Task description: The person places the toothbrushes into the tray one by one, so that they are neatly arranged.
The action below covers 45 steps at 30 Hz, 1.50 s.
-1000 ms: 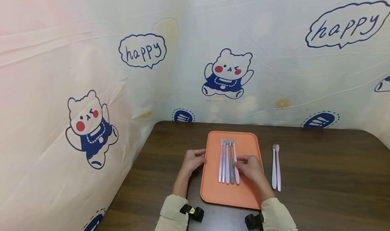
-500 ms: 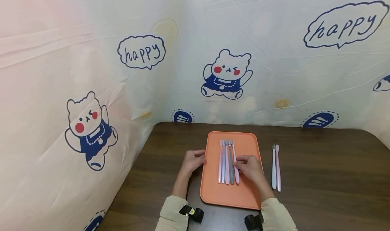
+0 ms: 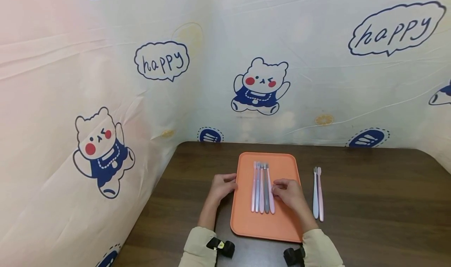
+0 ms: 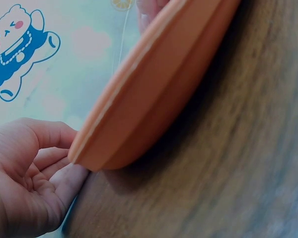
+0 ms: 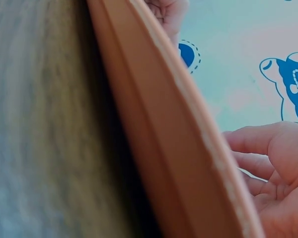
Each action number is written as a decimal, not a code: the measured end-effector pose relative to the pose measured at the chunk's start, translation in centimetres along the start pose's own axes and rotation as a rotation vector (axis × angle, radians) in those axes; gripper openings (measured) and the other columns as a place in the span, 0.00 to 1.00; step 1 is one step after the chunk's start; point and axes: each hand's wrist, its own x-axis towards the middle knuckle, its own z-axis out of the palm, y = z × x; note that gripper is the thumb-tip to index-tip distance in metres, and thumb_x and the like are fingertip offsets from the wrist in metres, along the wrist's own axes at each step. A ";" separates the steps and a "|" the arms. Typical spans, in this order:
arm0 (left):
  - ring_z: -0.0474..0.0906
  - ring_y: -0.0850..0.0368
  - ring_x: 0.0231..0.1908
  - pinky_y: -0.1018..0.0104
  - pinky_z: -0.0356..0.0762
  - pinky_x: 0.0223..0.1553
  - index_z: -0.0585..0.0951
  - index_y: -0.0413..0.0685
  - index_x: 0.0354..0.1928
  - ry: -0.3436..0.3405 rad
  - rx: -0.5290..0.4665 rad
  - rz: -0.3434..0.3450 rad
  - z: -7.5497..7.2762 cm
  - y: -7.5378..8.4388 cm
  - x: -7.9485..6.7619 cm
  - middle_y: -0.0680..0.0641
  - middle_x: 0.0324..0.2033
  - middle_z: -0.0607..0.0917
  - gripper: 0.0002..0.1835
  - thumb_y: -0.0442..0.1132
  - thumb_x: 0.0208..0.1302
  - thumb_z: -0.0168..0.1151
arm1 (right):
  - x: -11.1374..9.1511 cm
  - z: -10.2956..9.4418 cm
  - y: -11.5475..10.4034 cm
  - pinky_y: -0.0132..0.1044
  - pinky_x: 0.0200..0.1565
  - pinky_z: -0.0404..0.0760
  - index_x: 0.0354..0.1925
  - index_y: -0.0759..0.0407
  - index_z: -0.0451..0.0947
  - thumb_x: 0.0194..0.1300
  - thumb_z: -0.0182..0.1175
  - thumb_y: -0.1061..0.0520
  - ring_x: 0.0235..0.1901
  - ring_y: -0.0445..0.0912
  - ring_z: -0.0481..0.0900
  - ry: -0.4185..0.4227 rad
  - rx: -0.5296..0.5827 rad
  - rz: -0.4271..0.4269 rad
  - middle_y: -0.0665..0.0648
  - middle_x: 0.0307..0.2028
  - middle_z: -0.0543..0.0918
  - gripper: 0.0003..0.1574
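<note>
My left hand (image 3: 222, 186) holds the left edge of the orange tray (image 3: 253, 224); in the left wrist view its fingers and thumb pinch the rim. On the tray lie several toothbrushes side by side, heads away from me, among them a grey toothbrush (image 3: 266, 196) and, rightmost, a pink toothbrush (image 3: 271, 198). My right hand (image 3: 290, 192) hovers over the tray just right of that pink toothbrush, fingers bent loosely and fingertips slightly apart from it. In the right wrist view the tray wall hides its fingertips and the toothbrushes.
Right of the tray, a pale blue toothbrush (image 3: 315, 198) and another pink toothbrush (image 3: 320, 198) lie together on the dark wooden table (image 3: 373, 196). A printed curtain (image 3: 211, 83) hangs behind and left of the table.
My right fingers have let go of the rightmost pink toothbrush, which now lies a little further left, nearer the grey one. The left hand keeps its place on the tray.
</note>
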 end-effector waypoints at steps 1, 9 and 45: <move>0.85 0.44 0.57 0.60 0.88 0.47 0.82 0.32 0.59 0.000 0.000 0.002 0.0 0.0 0.0 0.31 0.55 0.85 0.27 0.26 0.52 0.65 | 0.0 0.0 0.0 0.38 0.35 0.89 0.52 0.77 0.81 0.65 0.61 0.68 0.32 0.44 0.85 0.001 -0.005 -0.002 0.70 0.40 0.87 0.18; 0.85 0.43 0.56 0.58 0.87 0.49 0.82 0.33 0.58 0.011 0.006 -0.001 -0.3 -0.1 -0.1 0.31 0.55 0.85 0.27 0.26 0.53 0.66 | -0.1 -0.3 0.0 0.38 0.34 0.88 0.53 0.75 0.80 0.66 0.60 0.66 0.31 0.43 0.85 -0.001 -0.001 -0.009 0.68 0.39 0.87 0.19; 0.85 0.46 0.57 0.60 0.87 0.49 0.82 0.33 0.59 0.000 0.002 0.004 0.0 -0.1 0.1 0.32 0.56 0.86 0.27 0.27 0.53 0.65 | -0.6 -1.8 0.4 0.31 0.25 0.78 0.53 0.70 0.82 0.69 0.60 0.65 0.29 0.43 0.83 0.040 -0.010 -0.087 0.67 0.39 0.89 0.16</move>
